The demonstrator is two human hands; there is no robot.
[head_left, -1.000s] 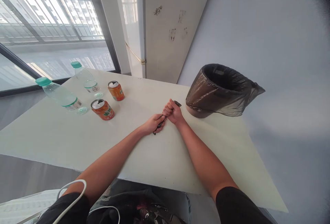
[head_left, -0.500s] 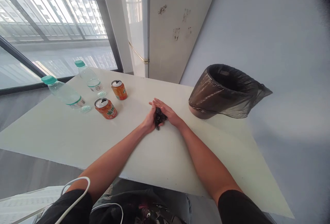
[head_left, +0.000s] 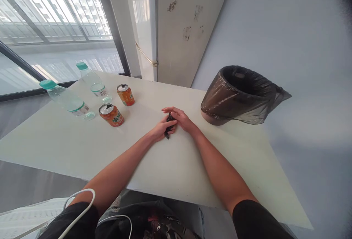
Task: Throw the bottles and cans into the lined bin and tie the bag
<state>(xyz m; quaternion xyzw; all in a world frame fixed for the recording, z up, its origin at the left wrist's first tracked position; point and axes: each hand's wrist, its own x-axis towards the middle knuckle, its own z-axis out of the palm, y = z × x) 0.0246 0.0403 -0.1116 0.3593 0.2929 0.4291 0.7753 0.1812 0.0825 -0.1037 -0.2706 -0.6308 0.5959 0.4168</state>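
A small crumpled black plastic bag (head_left: 169,121) is squeezed between my hands, just above or on the white table. My left hand (head_left: 161,129) is closed round it, thumb across its upper side and fingers curled beneath. From the other side my right hand (head_left: 183,118) cups its far end, fingers reaching over the top and touching my left hand. Dark plastic pokes out below the left fingers. Most of the bag is hidden by the hands.
On the left of the table (head_left: 154,173) stand two orange cans (head_left: 112,116) and two clear bottles with green caps (head_left: 66,99). A bin lined with a black bag (head_left: 220,101) stands right, near the wall. A white cable (head_left: 92,198) crosses my left arm.
My left thumb has come down across the bag, and the left fingers have closed round it. Less of the bag shows, bunched more tightly. My right hand has shifted slightly, still against it.
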